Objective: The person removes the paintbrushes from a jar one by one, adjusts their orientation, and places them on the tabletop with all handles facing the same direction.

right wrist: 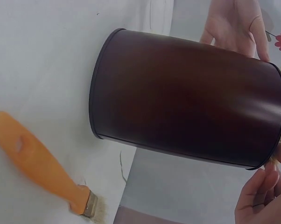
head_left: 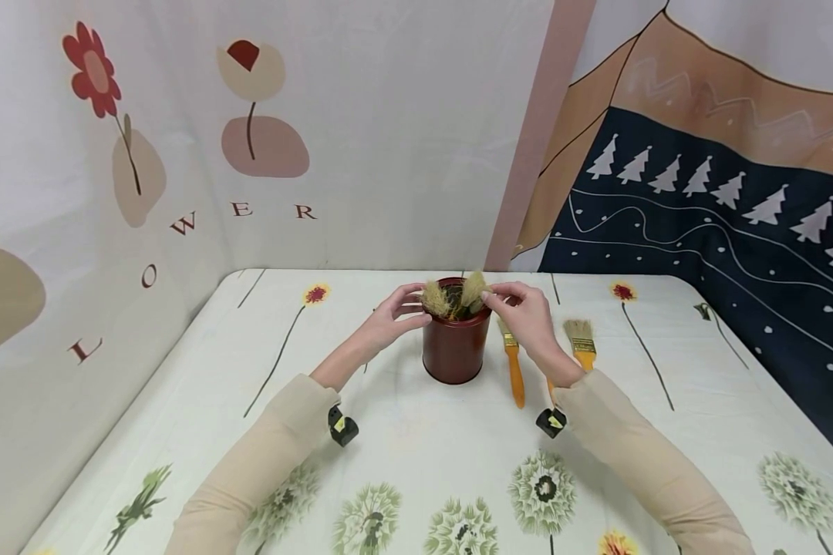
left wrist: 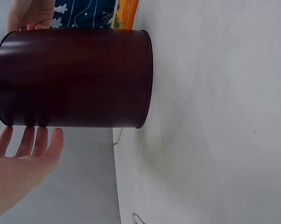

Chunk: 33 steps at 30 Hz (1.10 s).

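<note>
A dark red cylindrical can (head_left: 453, 351) stands upright on the white cloth. Two fuzzy straw-coloured tufts, one on the left (head_left: 435, 299) and one on the right (head_left: 473, 291), stick out above its rim, with darker stuff between them. My left hand (head_left: 392, 314) is at the can's left side; in the left wrist view its fingertips (left wrist: 41, 135) touch the wall, while the thumb reaches the rim. At the right of the rim, my right hand (head_left: 527, 314) pinches the right tuft between thumb and fingers. The can hides the tufts' lower ends.
Right of the can lies a flat paintbrush (head_left: 515, 374) with an orange handle. Farther right is another paintbrush (head_left: 581, 339), partly behind my right wrist. Printed fabric walls (head_left: 389, 139) rise behind the table. Each wrist carries a small black camera (head_left: 343, 426).
</note>
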### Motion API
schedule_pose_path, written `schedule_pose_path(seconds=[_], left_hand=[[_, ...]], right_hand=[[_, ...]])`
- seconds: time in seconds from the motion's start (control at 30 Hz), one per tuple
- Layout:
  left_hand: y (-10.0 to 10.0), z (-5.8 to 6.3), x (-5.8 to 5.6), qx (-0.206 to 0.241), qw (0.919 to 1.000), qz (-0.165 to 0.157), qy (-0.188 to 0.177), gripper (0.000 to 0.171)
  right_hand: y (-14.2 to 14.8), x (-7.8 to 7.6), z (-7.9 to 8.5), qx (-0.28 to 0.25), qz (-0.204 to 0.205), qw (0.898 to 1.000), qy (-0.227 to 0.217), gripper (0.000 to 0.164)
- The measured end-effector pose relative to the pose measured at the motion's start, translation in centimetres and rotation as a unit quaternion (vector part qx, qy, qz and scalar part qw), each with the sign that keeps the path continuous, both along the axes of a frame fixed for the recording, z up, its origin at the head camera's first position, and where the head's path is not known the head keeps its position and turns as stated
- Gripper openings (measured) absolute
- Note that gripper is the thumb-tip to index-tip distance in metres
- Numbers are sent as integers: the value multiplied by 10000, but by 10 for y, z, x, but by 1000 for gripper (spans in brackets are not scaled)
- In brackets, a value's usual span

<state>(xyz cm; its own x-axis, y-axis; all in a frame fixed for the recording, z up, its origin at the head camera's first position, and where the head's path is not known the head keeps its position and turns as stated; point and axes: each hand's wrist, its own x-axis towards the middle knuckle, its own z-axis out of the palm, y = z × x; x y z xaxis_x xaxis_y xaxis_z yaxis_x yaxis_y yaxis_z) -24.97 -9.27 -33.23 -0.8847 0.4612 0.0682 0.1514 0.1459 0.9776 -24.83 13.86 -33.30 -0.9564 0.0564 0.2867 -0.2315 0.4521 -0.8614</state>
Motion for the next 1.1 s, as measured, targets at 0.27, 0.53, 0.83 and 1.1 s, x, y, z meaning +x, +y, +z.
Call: schedule_pose_path(seconds=[0.27,0.53,0.83,1.1], left_hand=[[0,-1,-1,95,9999,-34,42,54],[0,-2,-1,184,9997,-89,114,55],[0,-2,0,148,9998,-76,109,55],[0,-2,0,126,9998,-79,109,55]], right_hand=[[0,0,3,-301,169,9994,1,25],[2,1,9,-587,385,9967,415,24],[0,4,8,-350,328,9955,817,24],[-2,4,9,-137,644,9964,533,26]])
